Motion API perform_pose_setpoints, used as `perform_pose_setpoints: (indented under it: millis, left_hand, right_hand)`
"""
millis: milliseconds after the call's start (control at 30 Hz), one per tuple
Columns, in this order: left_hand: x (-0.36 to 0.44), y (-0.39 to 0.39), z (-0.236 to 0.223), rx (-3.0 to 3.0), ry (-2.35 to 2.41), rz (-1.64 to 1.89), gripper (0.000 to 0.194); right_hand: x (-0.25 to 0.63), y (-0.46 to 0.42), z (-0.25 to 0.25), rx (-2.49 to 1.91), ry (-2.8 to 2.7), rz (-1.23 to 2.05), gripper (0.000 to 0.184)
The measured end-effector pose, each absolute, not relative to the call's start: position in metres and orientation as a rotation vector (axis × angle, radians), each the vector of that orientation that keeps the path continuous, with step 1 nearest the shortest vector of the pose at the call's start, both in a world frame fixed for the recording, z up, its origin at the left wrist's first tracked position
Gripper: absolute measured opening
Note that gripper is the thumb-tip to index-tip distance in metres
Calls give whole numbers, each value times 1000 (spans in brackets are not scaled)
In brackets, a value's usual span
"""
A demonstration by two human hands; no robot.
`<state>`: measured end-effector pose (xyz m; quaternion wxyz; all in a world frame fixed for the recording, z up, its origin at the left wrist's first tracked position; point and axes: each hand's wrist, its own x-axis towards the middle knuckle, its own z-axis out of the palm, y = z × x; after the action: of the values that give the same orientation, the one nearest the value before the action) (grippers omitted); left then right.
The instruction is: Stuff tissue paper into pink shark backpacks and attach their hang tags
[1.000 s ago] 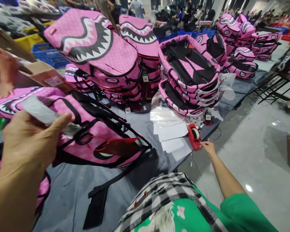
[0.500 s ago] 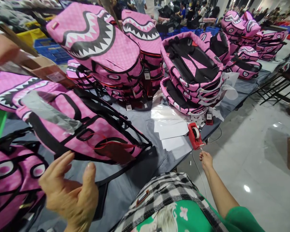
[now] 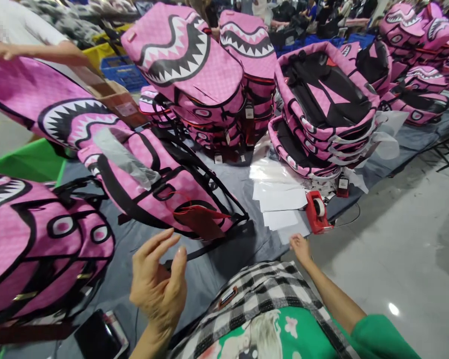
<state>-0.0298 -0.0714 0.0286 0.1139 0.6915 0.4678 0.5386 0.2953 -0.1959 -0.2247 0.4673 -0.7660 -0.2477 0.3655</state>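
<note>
My left hand (image 3: 159, 286) is raised over the cloth with thumb and fingers apart, holding nothing. Just beyond its fingertips a pink and black backpack (image 3: 134, 184) lies on its side, with a dark red tag (image 3: 200, 222) hanging from it and a clear plastic bag (image 3: 125, 157) on top. Fingers pinched, my right hand (image 3: 301, 249) is at the table edge, left of and below a red tape dispenser (image 3: 319, 213) and apart from it. It appears to hold a piece of tape, which hardly shows against the pale sheets (image 3: 282, 202) near it.
Stacked pink shark-mouth backpacks (image 3: 187, 60) and open ones (image 3: 325, 94) stand along the grey-covered table (image 3: 228, 174). More backpacks (image 3: 48, 239) lie at left, with a black phone-like object (image 3: 99, 335) below. A co-worker's arm (image 3: 33, 52) reaches over a backpack flap at upper left.
My right hand has moved from the tape dispenser's cutting edge leftward, away from it. The co-worker's arm now lifts the pink flap at left. My view has turned left; my left hand stays open.
</note>
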Motion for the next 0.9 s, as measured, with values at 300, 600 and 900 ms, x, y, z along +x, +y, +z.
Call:
perform_pose_setpoints:
  millis: [300, 600, 900]
  left_hand:
    - [-20, -87, 11, 2396, 1093, 1342, 21]
    - [25, -76, -24, 2229, 538, 304, 20]
    - [117, -47, -66, 1673, 644, 423, 61]
  right_hand:
    - [318, -176, -231, -2257, -1121, 636, 22]
    - [350, -142, -188, -2190, -1538, 568, 29]
    - [301, -109, -61, -1697, -1964, 654, 25]
